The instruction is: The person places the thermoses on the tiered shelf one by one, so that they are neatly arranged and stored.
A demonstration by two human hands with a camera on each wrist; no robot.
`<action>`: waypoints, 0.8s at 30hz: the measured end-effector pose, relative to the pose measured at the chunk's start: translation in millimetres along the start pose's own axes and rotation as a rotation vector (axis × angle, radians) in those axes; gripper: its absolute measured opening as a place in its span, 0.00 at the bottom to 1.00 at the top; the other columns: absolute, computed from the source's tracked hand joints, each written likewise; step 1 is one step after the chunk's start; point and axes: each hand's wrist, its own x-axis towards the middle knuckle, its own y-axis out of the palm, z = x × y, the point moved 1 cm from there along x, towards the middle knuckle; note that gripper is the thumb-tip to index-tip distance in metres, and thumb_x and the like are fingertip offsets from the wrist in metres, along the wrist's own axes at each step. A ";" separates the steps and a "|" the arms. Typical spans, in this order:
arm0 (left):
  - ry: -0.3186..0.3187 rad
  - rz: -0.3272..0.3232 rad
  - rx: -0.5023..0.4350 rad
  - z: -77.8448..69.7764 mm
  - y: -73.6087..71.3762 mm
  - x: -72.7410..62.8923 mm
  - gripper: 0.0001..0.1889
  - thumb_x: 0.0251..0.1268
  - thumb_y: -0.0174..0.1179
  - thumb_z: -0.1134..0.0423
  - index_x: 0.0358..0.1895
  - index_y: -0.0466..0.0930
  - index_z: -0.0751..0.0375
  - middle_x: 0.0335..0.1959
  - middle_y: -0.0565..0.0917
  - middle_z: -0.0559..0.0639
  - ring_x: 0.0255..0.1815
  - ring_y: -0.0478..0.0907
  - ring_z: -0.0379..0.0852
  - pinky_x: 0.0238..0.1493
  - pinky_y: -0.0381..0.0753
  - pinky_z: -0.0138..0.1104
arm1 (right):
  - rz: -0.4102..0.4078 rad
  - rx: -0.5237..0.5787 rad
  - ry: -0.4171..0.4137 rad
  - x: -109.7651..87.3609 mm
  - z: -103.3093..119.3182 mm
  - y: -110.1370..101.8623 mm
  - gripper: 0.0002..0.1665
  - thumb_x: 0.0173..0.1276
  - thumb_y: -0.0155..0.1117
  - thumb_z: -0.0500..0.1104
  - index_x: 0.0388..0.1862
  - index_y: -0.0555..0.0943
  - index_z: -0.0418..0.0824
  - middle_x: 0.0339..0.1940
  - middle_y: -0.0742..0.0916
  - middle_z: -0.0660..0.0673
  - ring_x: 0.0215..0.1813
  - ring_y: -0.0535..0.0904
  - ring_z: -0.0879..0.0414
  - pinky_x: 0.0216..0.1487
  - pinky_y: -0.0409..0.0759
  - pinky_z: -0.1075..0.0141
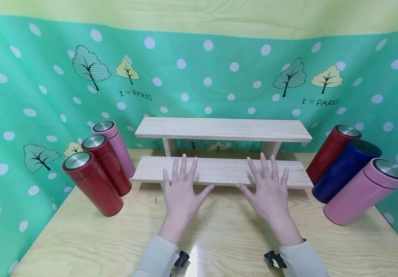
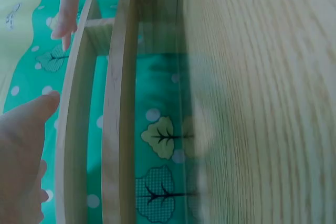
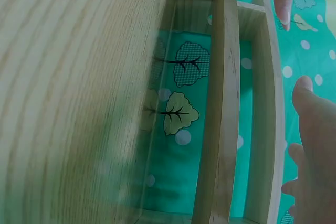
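Note:
Both hands are spread, palms down, over the front of a two-tier wooden shelf. My left hand holds nothing; its fingertips overlap the lower board left of centre. On the right of that board my right hand is likewise spread and holds nothing, thumb pointing inward. The left wrist view shows the left thumb beside the shelf's edge. In the right wrist view the right hand appears at the right, beside the boards.
Left of the shelf stand two red flasks and a pink flask. On the right are a red flask, a blue flask and a pink flask. A green dotted curtain hangs behind the wooden table.

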 end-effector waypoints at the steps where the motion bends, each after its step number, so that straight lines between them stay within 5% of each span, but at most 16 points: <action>1: -0.004 0.001 0.000 1.8 0.3 0.1 0.50 0.60 0.42 0.20 0.81 0.42 0.40 0.81 0.38 0.50 0.81 0.33 0.54 0.74 0.33 0.58 | 0.000 -0.001 0.000 -0.3 0.0 0.4 0.51 0.66 0.55 0.74 0.81 0.55 0.54 0.81 0.53 0.38 0.80 0.38 0.38 0.70 0.36 0.31; 9: -0.058 -0.023 -0.027 19.0 0.5 5.4 0.51 0.59 0.41 0.20 0.81 0.42 0.42 0.82 0.40 0.51 0.80 0.27 0.52 0.74 0.37 0.60 | 0.008 0.008 0.005 -0.2 -0.3 -0.9 0.51 0.66 0.53 0.74 0.81 0.54 0.54 0.82 0.51 0.39 0.80 0.37 0.38 0.71 0.33 0.32; 24: -0.124 -0.049 -0.117 56.8 -2.0 12.0 0.50 0.59 0.42 0.20 0.81 0.44 0.41 0.81 0.45 0.53 0.81 0.32 0.54 0.73 0.36 0.62 | 0.014 0.030 -0.004 -1.7 1.0 3.6 0.52 0.65 0.51 0.77 0.81 0.55 0.54 0.81 0.53 0.39 0.80 0.39 0.37 0.71 0.34 0.32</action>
